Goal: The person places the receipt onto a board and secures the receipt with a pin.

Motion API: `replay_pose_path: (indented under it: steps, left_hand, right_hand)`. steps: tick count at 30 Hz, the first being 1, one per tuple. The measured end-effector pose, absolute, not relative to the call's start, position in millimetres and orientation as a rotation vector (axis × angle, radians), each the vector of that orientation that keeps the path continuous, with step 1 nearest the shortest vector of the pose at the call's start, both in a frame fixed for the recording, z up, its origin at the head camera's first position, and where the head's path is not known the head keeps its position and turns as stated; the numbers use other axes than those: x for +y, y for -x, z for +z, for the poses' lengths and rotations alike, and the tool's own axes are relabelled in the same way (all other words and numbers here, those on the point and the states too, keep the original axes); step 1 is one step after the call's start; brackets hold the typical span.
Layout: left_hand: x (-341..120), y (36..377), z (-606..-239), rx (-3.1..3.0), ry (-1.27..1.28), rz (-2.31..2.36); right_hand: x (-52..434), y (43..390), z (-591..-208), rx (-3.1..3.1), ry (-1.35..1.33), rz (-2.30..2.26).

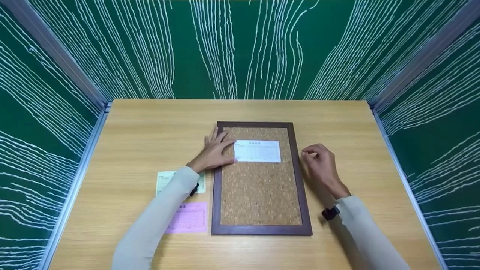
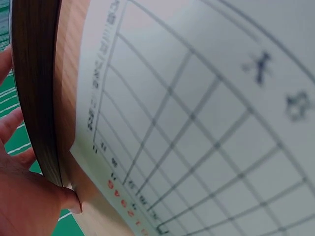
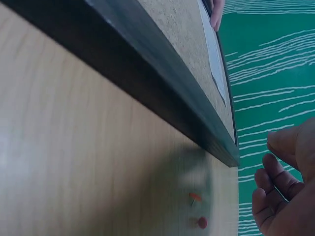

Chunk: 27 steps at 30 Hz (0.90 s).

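Note:
A cork board (image 1: 258,191) in a dark brown frame (image 1: 216,202) lies flat on the wooden table (image 1: 150,123). A white printed slip (image 1: 258,151) lies on its upper part. My left hand (image 1: 221,145) rests flat, with its fingers straight across the left frame edge and the slip's left edge. My right hand (image 1: 308,153) is just right of the board, fingers loosely curled, with nothing seen in them. In the right wrist view two red pushpins (image 3: 195,196) (image 3: 202,222) lie on the table next to that hand (image 3: 283,196).
A pale green slip (image 1: 164,180) and a pink slip (image 1: 189,217) lie left of the board, partly under my left sleeve. A printed grid slip (image 2: 197,123) fills the left wrist view, beside the frame's dark edge (image 2: 34,98). Green panels enclose the table on three sides.

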State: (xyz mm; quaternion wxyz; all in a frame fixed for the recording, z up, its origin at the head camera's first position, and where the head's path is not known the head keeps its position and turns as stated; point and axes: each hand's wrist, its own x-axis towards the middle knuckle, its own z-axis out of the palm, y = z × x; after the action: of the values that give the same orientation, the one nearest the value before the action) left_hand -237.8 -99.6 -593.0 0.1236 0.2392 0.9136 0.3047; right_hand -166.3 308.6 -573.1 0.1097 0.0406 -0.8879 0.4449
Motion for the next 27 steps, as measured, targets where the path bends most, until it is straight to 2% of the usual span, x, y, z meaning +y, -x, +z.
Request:
replay_pose_path:
  steps: [27]
  left_hand:
    - [-101,237,-593,2.668,-0.705,0.903]
  right_hand:
    - [272,191,-575,-2.641,-0.233,1.319]
